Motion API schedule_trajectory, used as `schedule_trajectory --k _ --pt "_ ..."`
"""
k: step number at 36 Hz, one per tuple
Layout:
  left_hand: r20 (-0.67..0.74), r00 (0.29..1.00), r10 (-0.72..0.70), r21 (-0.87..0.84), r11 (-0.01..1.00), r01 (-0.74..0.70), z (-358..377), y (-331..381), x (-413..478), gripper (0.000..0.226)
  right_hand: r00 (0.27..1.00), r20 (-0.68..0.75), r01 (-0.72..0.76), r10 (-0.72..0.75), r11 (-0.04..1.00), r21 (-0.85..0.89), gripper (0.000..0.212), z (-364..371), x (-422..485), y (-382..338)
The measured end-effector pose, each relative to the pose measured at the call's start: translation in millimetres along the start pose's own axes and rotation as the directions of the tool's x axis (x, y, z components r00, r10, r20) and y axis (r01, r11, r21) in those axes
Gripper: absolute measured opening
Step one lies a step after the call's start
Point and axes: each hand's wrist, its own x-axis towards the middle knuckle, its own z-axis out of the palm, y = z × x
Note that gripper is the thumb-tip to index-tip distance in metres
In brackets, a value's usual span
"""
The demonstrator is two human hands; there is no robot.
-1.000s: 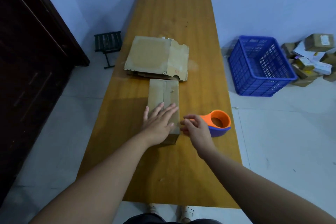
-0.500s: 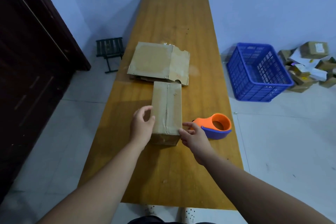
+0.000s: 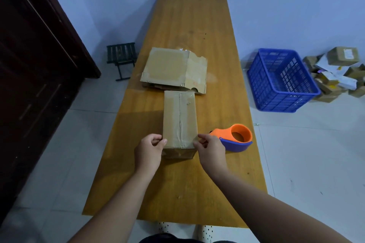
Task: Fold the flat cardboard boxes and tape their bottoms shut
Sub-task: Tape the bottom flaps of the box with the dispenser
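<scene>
Long wooden surface (image 3: pixel 189 31). Blue plastic crate (image 3: pixel 280 83) on tiled floor (image 3: pixel 306 163) at right, parcel pile (image 3: pixel 335 73) just beside it. Small dark folding stool (image 3: pixel 121 59) at left, near dark wooden door (image 3: pixel 29 65).

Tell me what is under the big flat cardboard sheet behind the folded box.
More brown cardboard peeks out along the near edge of the flat sheet, lying on the wooden table. How many pieces are stacked there, and anything further under it, is covered.

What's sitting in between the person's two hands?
The head view shows the folded brown cardboard box there; the left hand and right hand pinch its near corners.
</scene>
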Motion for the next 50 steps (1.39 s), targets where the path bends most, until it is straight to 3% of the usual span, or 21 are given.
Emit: schedule_trajectory --k 8,11,14,19,24,32,37,42,50 --pt "0.023 0.999 -0.031 0.018 0.999 0.031 -1 -1 3 0.025 0.999 0.045 -0.012 0.011 1.000 0.017 0.038 -7 1 -6" --pt "0.044 0.998 -0.037 -0.053 0.998 0.039 -5 -3 6 0.021 0.989 0.143 0.037 -0.033 0.999 -0.026 0.045 -15 5 -7" --pt "0.118 0.992 0.044 -0.096 0.995 -0.033 -13 -4 6 0.027 0.960 0.255 0.155 -0.114 0.976 -0.150 0.052 -25 11 -8" --pt "0.253 0.935 0.247 0.091 0.956 -0.278 -19 -4 2 0.045 0.862 0.432 0.443 -0.265 0.808 -0.389 0.055 -36 19 0" --pt "0.270 0.891 0.366 0.206 0.881 -0.425 -21 -7 7 0.043 0.753 0.551 0.630 -0.360 0.635 -0.447 0.065 -45 24 9" --pt "0.312 0.824 0.473 0.334 0.757 -0.561 -17 -6 11 0.040 0.708 0.568 0.689 -0.421 0.588 -0.424 0.070 -48 26 12" --pt "0.328 0.799 0.504 0.376 0.706 -0.600 -20 -15 15 0.036 0.644 0.629 0.755 -0.436 0.494 -0.431 0.069 -47 36 10" --pt "0.354 0.785 0.508 0.369 0.695 -0.617 -21 -23 21 0.040 0.609 0.659 0.787 -0.442 0.441 -0.432 0.062 -46 40 -2" --pt "0.352 0.777 0.522 0.347 0.698 -0.626 -18 -27 25 0.038 0.597 0.582 0.802 -0.552 0.429 -0.416 0.055 -39 41 5"
